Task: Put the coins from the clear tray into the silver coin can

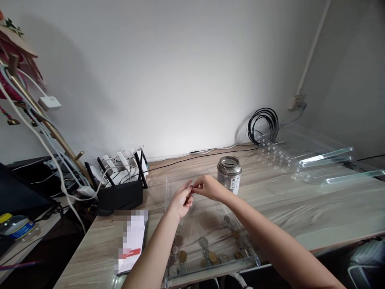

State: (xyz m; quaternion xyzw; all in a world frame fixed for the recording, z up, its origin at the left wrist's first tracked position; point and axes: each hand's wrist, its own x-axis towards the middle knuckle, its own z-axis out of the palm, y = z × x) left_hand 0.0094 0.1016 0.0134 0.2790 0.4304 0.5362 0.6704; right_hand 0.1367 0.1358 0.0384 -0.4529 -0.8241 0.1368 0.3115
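My left hand (181, 199) and my right hand (208, 187) meet fingertip to fingertip above the far half of a clear plastic tray (198, 212). The left fingers are curled, with thumb and forefinger together. My right thumb and fingers pinch at the same spot; whatever small thing is between them is too hidden to name. Several silver and bronze coins (204, 242) lie scattered in the near part of the tray, more along its left and right sides. Just beyond my right hand a metal can (229, 173) stands upright, with a slot in its lid and a wire handle.
A phone (135, 241) lies left of the tray. Behind it stand a black router (120, 197) and white devices with antennas. Clear acrylic panels (313, 156) and a coiled black cable (263, 125) sit at the back right. A bottle (18, 226) is far left.
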